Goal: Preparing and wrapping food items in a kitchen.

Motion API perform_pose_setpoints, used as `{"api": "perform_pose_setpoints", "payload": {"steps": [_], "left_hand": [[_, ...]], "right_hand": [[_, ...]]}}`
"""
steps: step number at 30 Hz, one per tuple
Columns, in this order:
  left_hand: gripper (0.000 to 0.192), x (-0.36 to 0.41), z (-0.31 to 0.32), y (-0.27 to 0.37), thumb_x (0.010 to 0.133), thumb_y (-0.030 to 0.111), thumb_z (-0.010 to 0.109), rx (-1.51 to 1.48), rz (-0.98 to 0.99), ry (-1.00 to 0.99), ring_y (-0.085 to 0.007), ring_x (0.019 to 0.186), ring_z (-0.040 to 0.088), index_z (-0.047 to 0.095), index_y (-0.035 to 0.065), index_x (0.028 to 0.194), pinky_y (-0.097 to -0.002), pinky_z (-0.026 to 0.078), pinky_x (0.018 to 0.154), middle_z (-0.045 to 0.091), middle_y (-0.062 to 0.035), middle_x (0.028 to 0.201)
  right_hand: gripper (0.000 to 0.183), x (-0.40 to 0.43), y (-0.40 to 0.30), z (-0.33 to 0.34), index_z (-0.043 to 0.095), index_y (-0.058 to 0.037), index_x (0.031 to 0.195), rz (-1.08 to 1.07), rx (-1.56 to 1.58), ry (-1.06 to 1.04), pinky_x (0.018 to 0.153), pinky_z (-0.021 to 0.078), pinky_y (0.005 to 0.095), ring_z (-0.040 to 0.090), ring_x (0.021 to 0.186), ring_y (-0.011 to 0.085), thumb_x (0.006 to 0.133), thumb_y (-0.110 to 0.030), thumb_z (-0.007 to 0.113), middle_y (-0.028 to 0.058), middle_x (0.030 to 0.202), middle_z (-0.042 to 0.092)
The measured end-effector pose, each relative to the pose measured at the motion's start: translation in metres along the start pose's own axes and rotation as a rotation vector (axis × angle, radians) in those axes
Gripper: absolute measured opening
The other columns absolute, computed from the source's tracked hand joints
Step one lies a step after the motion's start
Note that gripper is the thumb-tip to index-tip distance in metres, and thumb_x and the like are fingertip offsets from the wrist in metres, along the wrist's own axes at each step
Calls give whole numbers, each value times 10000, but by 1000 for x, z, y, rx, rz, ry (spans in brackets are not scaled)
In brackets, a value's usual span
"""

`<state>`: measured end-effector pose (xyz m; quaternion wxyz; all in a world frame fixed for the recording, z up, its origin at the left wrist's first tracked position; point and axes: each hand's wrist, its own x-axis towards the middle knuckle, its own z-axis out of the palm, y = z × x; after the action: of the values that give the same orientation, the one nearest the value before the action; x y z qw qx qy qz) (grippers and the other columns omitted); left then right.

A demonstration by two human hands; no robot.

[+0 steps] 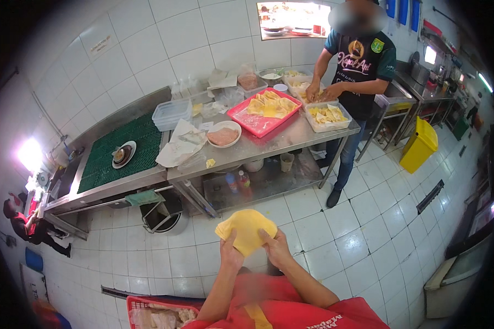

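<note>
A stack of thin yellow dough wrappers (247, 230) is held up in front of my body, over the tiled floor. My left hand (231, 253) grips its left edge and my right hand (276, 246) its right edge, thumbs on top. Beyond, on the steel table (267, 146), a white bowl of minced meat (223, 133) stands beside a red tray (247, 119) with filled or folded wrappers. A plastic container of folded pieces (327, 117) sits at the table's right end. A small yellow scrap (210, 163) lies near the front edge.
A co-worker (354, 61) stands at the table's right end, hands in a container. Left are stacked plastic containers (172, 115) and a counter with a green mat (103, 160). A bin (166, 220) stands below. A red crate (160, 302) is by my left side; a yellow bin (420, 146) stands right.
</note>
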<state>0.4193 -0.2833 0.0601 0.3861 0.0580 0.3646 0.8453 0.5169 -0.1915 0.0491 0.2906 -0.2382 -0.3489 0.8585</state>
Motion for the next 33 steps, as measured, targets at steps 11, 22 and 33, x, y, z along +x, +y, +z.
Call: {"api": "perform_pose_setpoints", "payload": {"steps": [11,22,33], "left_hand": [[655,-14,-22,1,897,518,487,-307,-323,-227,-308,1196,504,402,9,1300,-464,397,1020,508,-138,1290],[779,-24,3,10,806,-19,628,115,-121,-437,-253,1333,348,215,152,1444,-403,375,1061,246,-125,1510],[676,-16,-7,9,907,124,580,323,-14,-202,-263,1227,480,176,49,1444,-368,422,1008,460,-152,1374]], "right_hand": [[323,-1,-46,4,551,4,1090,-345,-686,-94,696,492,288,636,797,168,879,-216,656,110,884,665],[532,-8,-43,0,609,5,924,-209,-1003,76,658,503,440,655,744,370,821,-517,630,188,791,672],[338,-7,-16,-9,617,13,1002,194,-306,-69,707,496,327,610,801,151,912,-313,598,95,907,659]]}}
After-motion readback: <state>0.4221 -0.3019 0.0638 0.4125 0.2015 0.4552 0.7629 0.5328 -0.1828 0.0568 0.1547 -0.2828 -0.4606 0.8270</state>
